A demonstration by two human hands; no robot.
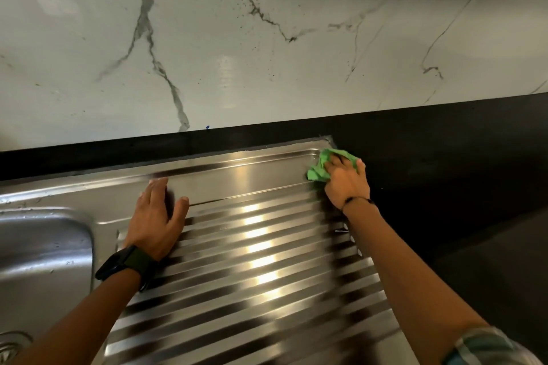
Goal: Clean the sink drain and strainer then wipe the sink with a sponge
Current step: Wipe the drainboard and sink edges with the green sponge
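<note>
At 8 o'clock in the view, the sink basin [44, 255] drops away, wet with scattered droplets, and the drain strainer [10, 345] shows only as a sliver at the bottom-left edge, too cropped to judge whether it is clean. Moving toward centre, the left hand [157, 219] lies flat on the drainboard [261, 261], fingers pressed together and thumb spread to the side, gripping nothing; it seems to brace the body, a dark watch [126, 265] on its wrist. The ridged steel runs from 6 o'clock up toward 1 o'clock, bright with reflections. At roughly 2 o'clock the right hand [347, 181] presses down on a crumpled green cloth [321, 167], fingers spread over it, palm bearing on the far right corner of the drainboard where steel meets the black countertop [459, 172]. Behind, the marble backsplash [267, 38] fills 12 o'clock. Judging from this, the wiping stage is under way. The risks: the crumpled wad may skim the ridge tops and leave water in the grooves; a stroke carried past the rim would drag dirty water onto the countertop; and the bracing palm could slip on wet steel or leave prints on metal that may already be wiped.
</note>
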